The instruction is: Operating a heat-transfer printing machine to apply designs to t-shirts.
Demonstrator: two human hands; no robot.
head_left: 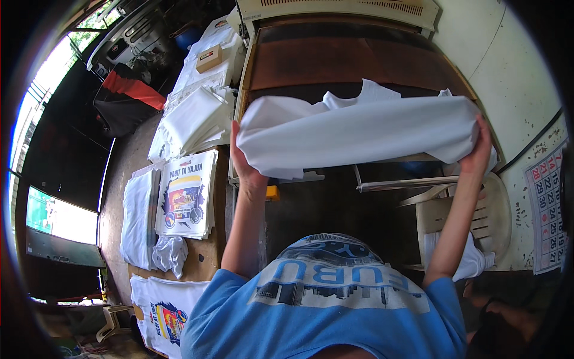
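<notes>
I hold a long folded length of white fabric [359, 131] up at both ends, over the front of a wide flat machine [353, 57] with a brown surface and beige upper housing. My left hand [245, 158] grips the fabric's left end, and my right hand [477, 145] grips its right end. Ragged white cloth edges show behind the top of the bundle, and the machine's near part is largely hidden by it.
At left, a table [203, 257] bears printed white sheets [185, 191], folded white cloths [137, 221] and a small box [209, 58]. A plastic chair [490, 221] holding cloth stands at right beside the wall [478, 54]. Beyond the table stands a parked vehicle [122, 39].
</notes>
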